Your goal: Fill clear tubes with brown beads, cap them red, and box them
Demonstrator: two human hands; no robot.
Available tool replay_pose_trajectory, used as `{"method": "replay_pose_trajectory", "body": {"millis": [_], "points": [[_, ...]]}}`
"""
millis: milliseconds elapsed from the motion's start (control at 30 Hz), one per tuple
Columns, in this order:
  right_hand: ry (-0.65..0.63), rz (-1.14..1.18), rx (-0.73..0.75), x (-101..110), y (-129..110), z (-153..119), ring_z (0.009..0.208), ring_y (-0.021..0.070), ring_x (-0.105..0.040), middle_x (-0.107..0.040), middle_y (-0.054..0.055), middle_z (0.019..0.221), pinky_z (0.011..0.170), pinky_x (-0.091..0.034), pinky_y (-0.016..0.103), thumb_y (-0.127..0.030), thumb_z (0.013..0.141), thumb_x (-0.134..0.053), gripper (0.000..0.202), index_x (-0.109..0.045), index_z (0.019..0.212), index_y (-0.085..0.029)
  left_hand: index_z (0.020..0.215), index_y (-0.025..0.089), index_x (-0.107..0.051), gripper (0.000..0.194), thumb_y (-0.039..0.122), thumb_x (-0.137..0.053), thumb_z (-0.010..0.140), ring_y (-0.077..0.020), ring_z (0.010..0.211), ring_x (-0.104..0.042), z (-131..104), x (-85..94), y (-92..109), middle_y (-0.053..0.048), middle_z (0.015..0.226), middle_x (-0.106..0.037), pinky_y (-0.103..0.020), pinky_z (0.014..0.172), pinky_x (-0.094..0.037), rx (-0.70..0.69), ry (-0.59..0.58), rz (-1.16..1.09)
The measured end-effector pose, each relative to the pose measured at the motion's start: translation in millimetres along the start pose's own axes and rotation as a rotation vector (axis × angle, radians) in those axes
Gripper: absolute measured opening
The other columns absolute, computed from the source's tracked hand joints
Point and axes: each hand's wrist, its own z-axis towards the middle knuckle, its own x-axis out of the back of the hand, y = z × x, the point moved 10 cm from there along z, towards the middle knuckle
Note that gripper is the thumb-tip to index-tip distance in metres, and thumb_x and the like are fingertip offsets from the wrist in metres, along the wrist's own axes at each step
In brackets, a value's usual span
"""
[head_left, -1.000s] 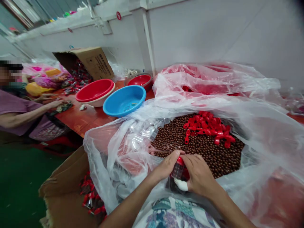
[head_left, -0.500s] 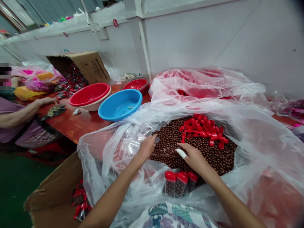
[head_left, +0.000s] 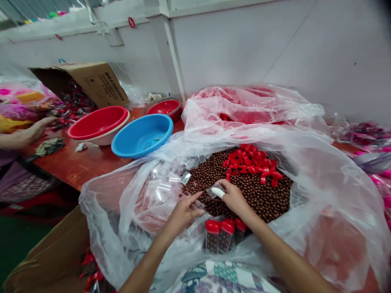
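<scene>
My right hand (head_left: 231, 198), with a white cover on one finger, pinches a small clear container (head_left: 214, 190) over the brown beads (head_left: 262, 199). Left of it, my left hand (head_left: 183, 211) hovers at the edge of the beads, thumb and forefinger apart; something clear seems to lie by its fingertips, too faint to make out. Red caps (head_left: 252, 160) lie in a heap on the far side of the beads. Empty clear containers (head_left: 161, 183) are piled at the left. Several bead-filled containers with red caps (head_left: 212, 236) stand at the near edge.
Clear plastic sheeting (head_left: 324, 183) surrounds the beads. A blue basin (head_left: 143, 134) and a red basin (head_left: 98, 122) sit on the red table (head_left: 100, 165). Cardboard boxes stand at back left and lower left. Another person's hand (head_left: 36, 129) is at far left.
My right hand has taken up a clear container. My left hand has drawn back toward me and its fingers have spread. The view has shifted right, and the other person's hand has lifted.
</scene>
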Motion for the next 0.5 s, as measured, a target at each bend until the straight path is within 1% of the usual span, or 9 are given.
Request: {"method": "replay_pose_trajectory", "body": {"millis": [33,100,133,167,233,267,333,400,500], "points": [[0.014,0.019,0.021,3.1,-2.6,4.8,0.076,0.0168,-0.063,-0.065,0.006,0.101,0.067,-0.05,0.031,-0.029,0.083,-0.047,0.036,-0.052,0.118,-0.02,0.115,0.021,-0.06,0.05,0.028,-0.068,0.066,-0.0166,0.082,-0.054,0.1,6.8,3.7,-0.004,0.092,-0.059,-0.029,0.075,-0.043,-0.017,0.026,0.017],[0.052,0.036,0.118,13.3,-13.5,14.7,0.089,0.016,-0.062,-0.053,0.01,0.126,0.073,-0.05,0.031,-0.023,0.086,-0.04,0.051,-0.031,0.136,-0.023,0.104,0.019,-0.066,0.037,0.031,-0.067,0.068,-0.0176,0.086,-0.054,1.1,17.1,12.1,-0.005,0.095,-0.06,-0.029,0.079,-0.042,-0.046,0.08,0.011],[0.075,-0.012,0.181,20.0,-19.5,19.1,0.097,0.0153,-0.06,-0.044,0.011,0.134,0.078,-0.049,0.032,-0.018,0.086,-0.036,0.055,-0.024,0.139,-0.024,0.098,0.018,-0.067,0.033,0.032,-0.067,0.068,-0.0172,0.085,-0.055,2.2,19.7,14.9,-0.005,0.093,-0.061,-0.028,0.077,-0.043,-0.045,0.105,-0.008],[0.095,-0.102,0.24,26.6,-24.1,22.7,0.104,0.0148,-0.056,-0.039,0.01,0.138,0.084,-0.047,0.032,-0.014,0.086,-0.034,0.055,-0.024,0.139,-0.024,0.094,0.017,-0.067,0.031,0.033,-0.068,0.068,-0.0161,0.08,-0.055,3.7,21.0,16.3,-0.004,0.089,-0.061,-0.027,0.074,-0.043,-0.036,0.13,-0.038],[0.098,-0.395,0.292,35.1,-22.6,28.7,0.111,0.0153,-0.051,-0.043,0.009,0.135,0.091,-0.043,0.034,-0.007,0.084,-0.034,0.051,-0.04,0.132,-0.023,0.094,0.016,-0.065,0.033,0.035,-0.068,0.067,-0.0135,0.071,-0.054,8.1,19.3,15.8,-0.002,0.081,-0.06,-0.025,0.068,-0.044,-0.009,0.17,-0.129],[0.086,-0.476,0.292,39.0,-17.1,30.3,0.112,0.0178,-0.049,-0.049,0.009,0.128,0.094,-0.041,0.037,-0.007,0.083,-0.039,0.045,-0.049,0.125,-0.022,0.098,0.016,-0.063,0.037,0.036,-0.067,0.068,-0.0124,0.068,-0.053,11.3,15.7,14.2,-0.001,0.078,-0.059,-0.025,0.065,-0.045,0.005,0.17,-0.182],[0.049,-0.567,0.288,45.0,-4.2,28.2,0.111,0.0228,-0.049,-0.054,0.011,0.12,0.094,-0.04,0.042,-0.011,0.079,-0.051,0.035,-0.059,0.112,-0.019,0.108,0.016,-0.059,0.045,0.036,-0.066,0.069,-0.0116,0.065,-0.054,19.8,3.1,8.3,-0.001,0.076,-0.058,-0.025,0.064,-0.046,0.043,0.12,-0.272],[0.012,-0.6,0.287,48.5,6.4,19.3,0.109,0.0244,-0.049,-0.053,0.012,0.119,0.092,-0.041,0.043,-0.012,0.075,-0.058,0.029,-0.063,0.103,-0.018,0.11,0.013,-0.058,0.047,0.035,-0.065,0.07,-0.0124,0.064,-0.055,29.7,-9.1,-0.3,-0.002,0.075,-0.059,-0.027,0.064,-0.047,0.087,0.059,-0.27],[-0.024,-0.653,0.291,50.7,12.9,-0.2,0.109,0.0225,-0.048,-0.048,0.012,0.122,0.092,-0.042,0.039,-0.008,0.076,-0.053,0.025,-0.063,0.099,-0.016,0.1,0.012,-0.065,0.039,0.034,-0.064,0.068,-0.0148,0.067,-0.056,46.1,-15.8,-8.1,-0.004,0.078,-0.064,-0.028,0.066,-0.045,0.083,0.035,-0.076]]}}
